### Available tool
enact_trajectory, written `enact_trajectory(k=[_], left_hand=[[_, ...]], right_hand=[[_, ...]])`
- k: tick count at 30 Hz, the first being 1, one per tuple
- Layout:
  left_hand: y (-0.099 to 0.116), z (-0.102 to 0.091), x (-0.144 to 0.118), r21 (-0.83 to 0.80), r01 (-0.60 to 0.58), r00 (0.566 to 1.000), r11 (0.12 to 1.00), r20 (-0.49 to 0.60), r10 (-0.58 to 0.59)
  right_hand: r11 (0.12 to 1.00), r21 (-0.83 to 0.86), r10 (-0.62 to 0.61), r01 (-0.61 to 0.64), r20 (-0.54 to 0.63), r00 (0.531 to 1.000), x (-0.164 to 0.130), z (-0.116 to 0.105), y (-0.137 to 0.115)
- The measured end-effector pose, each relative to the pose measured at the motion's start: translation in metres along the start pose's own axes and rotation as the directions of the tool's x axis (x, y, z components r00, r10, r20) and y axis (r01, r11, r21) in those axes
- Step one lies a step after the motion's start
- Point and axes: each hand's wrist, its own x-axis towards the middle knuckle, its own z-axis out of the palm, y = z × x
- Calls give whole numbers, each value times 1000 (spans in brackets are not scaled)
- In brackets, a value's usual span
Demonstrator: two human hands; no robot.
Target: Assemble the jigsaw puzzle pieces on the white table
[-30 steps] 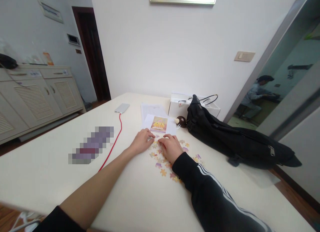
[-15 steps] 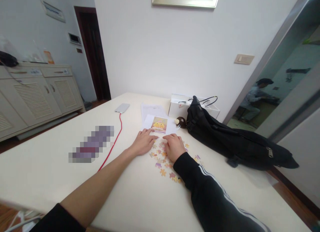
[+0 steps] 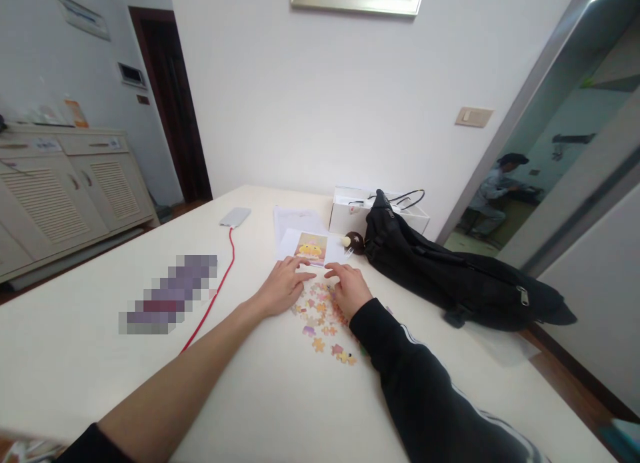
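Puzzle pcs (image 3: 321,308) lie flat, prob. for easy reach, w/ L hand (image 3: 283,286) fingers parted & R hand (image 3: 352,290) alongside, its grip unclear.

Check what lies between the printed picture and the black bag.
Head view: white paper, a brown round object with a pale knob and a small whitish item lie between the picture and the bag.

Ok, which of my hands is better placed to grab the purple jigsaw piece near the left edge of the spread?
Probably your left hand: it looks nearer the purple jigsaw piece and sits on that side. Your right hand is farther right, with other jigsaw pieces between.
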Motion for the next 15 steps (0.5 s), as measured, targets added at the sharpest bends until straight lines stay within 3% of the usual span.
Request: enact_trajectory(k=[6, 10, 15], left_hand=[[9, 0, -1, -6, -36, 998, 999, 50, 37], [10, -1, -1, -25, -37, 999, 999, 34, 38], [11, 4, -2, -25, -42, 996, 999, 77, 44]], right_hand=[[998, -55, 6, -1, 91, 996, -4, -6, 5], [992, -121, 55, -47, 63, 996, -5, -6, 7], [996, -90, 4, 3, 76, 997, -6, -6, 7]])
